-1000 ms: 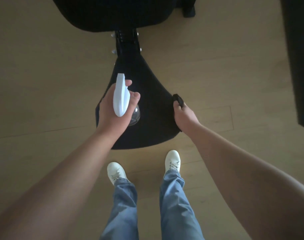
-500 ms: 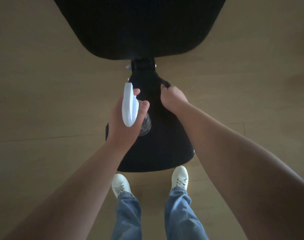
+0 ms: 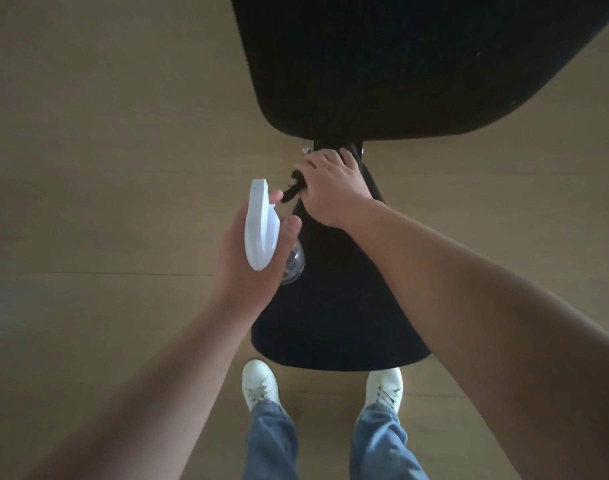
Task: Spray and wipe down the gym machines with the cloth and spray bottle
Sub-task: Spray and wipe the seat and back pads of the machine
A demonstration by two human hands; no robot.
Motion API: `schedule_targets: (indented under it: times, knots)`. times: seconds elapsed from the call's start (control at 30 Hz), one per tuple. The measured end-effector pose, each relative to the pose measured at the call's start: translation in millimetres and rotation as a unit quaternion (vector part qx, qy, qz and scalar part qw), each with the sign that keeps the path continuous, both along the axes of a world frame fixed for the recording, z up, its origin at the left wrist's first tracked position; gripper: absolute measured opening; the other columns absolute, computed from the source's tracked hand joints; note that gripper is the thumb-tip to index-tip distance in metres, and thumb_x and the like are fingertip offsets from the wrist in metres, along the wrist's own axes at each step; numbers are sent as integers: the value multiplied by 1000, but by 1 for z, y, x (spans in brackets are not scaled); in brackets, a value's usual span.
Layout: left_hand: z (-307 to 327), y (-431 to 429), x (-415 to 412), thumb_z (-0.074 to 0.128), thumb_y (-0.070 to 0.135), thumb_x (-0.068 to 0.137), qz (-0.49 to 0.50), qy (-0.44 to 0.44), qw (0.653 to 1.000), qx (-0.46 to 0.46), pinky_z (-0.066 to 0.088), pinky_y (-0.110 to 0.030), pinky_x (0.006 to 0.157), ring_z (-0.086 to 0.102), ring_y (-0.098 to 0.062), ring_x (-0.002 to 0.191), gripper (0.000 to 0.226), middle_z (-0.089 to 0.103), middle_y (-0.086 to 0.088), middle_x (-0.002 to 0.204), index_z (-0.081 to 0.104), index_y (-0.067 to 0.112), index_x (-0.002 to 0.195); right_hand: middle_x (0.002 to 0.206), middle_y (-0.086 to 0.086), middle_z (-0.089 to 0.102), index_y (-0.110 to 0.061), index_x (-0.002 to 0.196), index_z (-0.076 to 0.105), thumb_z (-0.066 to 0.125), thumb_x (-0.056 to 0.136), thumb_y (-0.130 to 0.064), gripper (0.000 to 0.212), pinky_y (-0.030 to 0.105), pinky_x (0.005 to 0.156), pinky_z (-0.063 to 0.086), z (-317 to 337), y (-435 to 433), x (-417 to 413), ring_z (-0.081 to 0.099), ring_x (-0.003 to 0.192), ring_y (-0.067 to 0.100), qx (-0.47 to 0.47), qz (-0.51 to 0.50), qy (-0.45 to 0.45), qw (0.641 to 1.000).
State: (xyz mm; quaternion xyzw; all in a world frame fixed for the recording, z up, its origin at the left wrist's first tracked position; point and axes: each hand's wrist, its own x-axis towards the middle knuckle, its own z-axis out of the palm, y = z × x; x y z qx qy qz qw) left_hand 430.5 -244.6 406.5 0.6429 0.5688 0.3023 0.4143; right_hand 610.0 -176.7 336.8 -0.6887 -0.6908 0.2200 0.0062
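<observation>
Spray bottle [image 3: 261, 230] is held up in the left hand [image 3: 240, 268], w/ fingers & thumb wrapped tight round its neck. The white top is pointed away from the person, & the clear round body is seen under the hand. The bottle is held in the air, just over the left edge of the black seat pad [image 3: 330, 306].

The cloth [image 3: 291, 190], dark & crumpled, is pressed on the thin far end of the seat pad by the right hand [image 3: 330, 188]. The fingers are bent down over it w/ the palm facing down. A bit of cloth is seen poking out at the left, nr the bottle's tip.

A big black back pad [image 3: 400, 64] is seen just past the seat pad. Two white shoes [image 3: 261, 382] & blue jeans [image 3: 271, 445] are seen at the bottom, on a wood floor [image 3: 105, 168].
</observation>
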Motion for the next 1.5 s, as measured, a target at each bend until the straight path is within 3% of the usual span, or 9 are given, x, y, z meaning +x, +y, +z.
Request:
schedule_targets:
  times: [0.2, 0.5, 0.7, 0.87, 0.97, 1.1, 1.23, 1.33, 1.5]
  knots:
    - [0, -1, -25, 65, 52, 89, 25, -13, 999, -23, 56, -31, 93, 68, -11, 103, 49, 63, 34, 113, 63, 22, 127, 160, 11, 38, -20, 155, 39, 40, 105, -40, 54, 61, 127, 7, -6, -1, 24, 26, 153, 33, -57, -201, -30, 977]
    - [-2, 2, -55, 65, 45, 94, 51, 6, 999, -7, 42, -6, 85, 61, 9, 94, 36, 60, 42, 100, 61, 26, 124, 116, 6, 71, -19, 108, 72, 38, 99, -32, 37, 55, 126, 11, 11, -8, -54, 57, 126, 28, -84, 131, -167, 974]
    - [10, -6, -64, 63, 47, 92, 82, 16, 996, 7, 52, -30, 94, 65, -8, 97, 36, 64, 23, 111, 62, 28, 123, 82, -5, 65, -23, 81, 59, 35, 99, -22, 30, 43, 91, 35, 24, -49, -96, 63, 85, 24, -88, 271, -103, 953]
    - [11, -5, -73, 70, 27, 98, 63, 9, 998, -24, 45, -8, 73, 63, 7, 78, 26, 64, 31, 91, 63, 24, 123, 106, 2, 72, -25, 97, 61, 37, 105, -38, 28, 47, 106, 44, 19, -24, -60, 66, 102, 25, -88, 267, -114, 953]
    - [5, -3, -78, 70, 26, 96, 69, 0, 997, -35, 46, -8, 71, 61, 6, 77, 29, 61, 38, 88, 64, 24, 125, 114, 7, 72, -19, 111, 68, 40, 103, -30, 31, 55, 124, 20, 14, 1, -47, 62, 119, 28, -92, 188, -210, 955]
    - [-2, -2, -84, 70, 20, 97, 78, 3, 997, -24, 45, -6, 70, 59, 9, 72, 26, 59, 42, 81, 63, 24, 122, 84, -1, 70, -20, 80, 66, 38, 100, -25, 36, 55, 127, 7, 20, -7, -81, 64, 102, 24, -152, 159, -219, 951]
    - [3, -4, -93, 68, 34, 96, 65, 8, 998, -2, 45, -8, 74, 62, -1, 73, 36, 63, 25, 86, 63, 17, 128, 77, -8, 66, -23, 72, 60, 36, 101, -27, 38, 51, 119, 27, 26, -44, -110, 60, 84, 19, -143, 200, -120, 962]
    - [5, -4, -100, 66, 40, 95, 35, 30, 999, 22, 52, -21, 79, 67, -8, 79, 45, 65, 14, 97, 62, 12, 130, 92, -11, 68, -27, 88, 67, 40, 100, -36, 32, 53, 120, 22, 32, -81, -123, 62, 104, 20, -101, 272, -111, 951]
    - [13, -12, -109, 67, 36, 94, 47, 42, 998, 19, 45, -6, 74, 65, 8, 73, 35, 64, 40, 86, 61, 19, 124, 104, -9, 70, -26, 102, 70, 47, 100, -38, 26, 54, 124, 13, 39, -130, -136, 60, 111, 19, -57, 405, -140, 902]
